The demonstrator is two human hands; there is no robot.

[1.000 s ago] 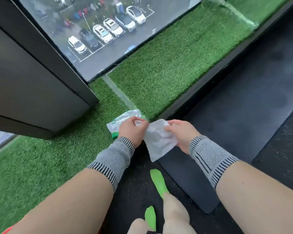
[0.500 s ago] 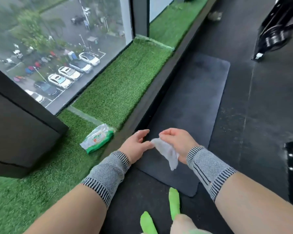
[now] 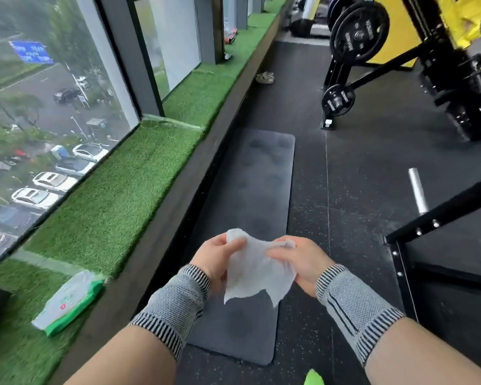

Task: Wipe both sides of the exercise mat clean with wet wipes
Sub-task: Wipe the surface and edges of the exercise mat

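Observation:
A dark grey exercise mat (image 3: 257,187) lies flat on the black rubber floor, running away from me alongside the window ledge. Above its near half I hold a white wet wipe (image 3: 257,270) spread between both hands. My left hand (image 3: 215,259) pinches the wipe's upper left corner. My right hand (image 3: 300,259) grips its right edge. The wipe hangs in the air, not touching the mat. A green and white wet wipe pack (image 3: 67,301) lies on the artificial grass ledge to my left.
The green turf ledge (image 3: 128,190) and windows run along the left. A weight rack with plates (image 3: 356,37) stands at the back right, a black frame (image 3: 428,223) at the right. A pair of shoes (image 3: 265,77) lies beyond the mat. My green-socked foot (image 3: 313,379) shows at the bottom.
My view has lifted from the ledge to the whole mat. The wipe went from bunched in my right hand to spread open between both hands.

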